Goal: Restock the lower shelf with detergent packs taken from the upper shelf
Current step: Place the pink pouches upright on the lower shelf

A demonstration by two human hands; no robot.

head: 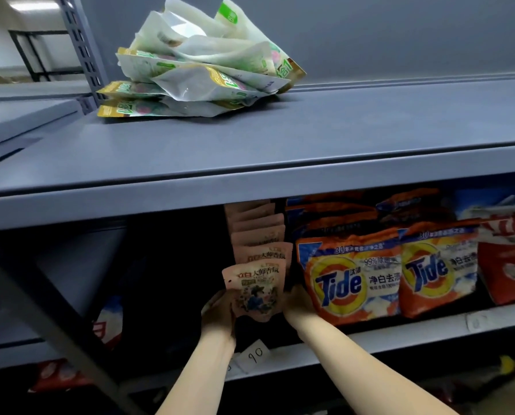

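Observation:
A pile of white-and-green detergent packs [196,67] lies on the grey upper shelf [280,139], at its back left. On the lower shelf [400,333] a row of pink detergent packs [257,235] stands upright, one behind another. My left hand [219,316] grips the left edge of the front pink pack [254,290]. My right hand [298,304] presses against that pack's right side, between it and an orange Tide bag [349,283]; its fingers are partly hidden.
A second Tide bag [436,274] and a red-and-white bag [507,259] stand to the right. A paper tag marked 90 [254,353] is stuck on the lower shelf's front edge. A diagonal grey brace [40,301] crosses the dark gap at left.

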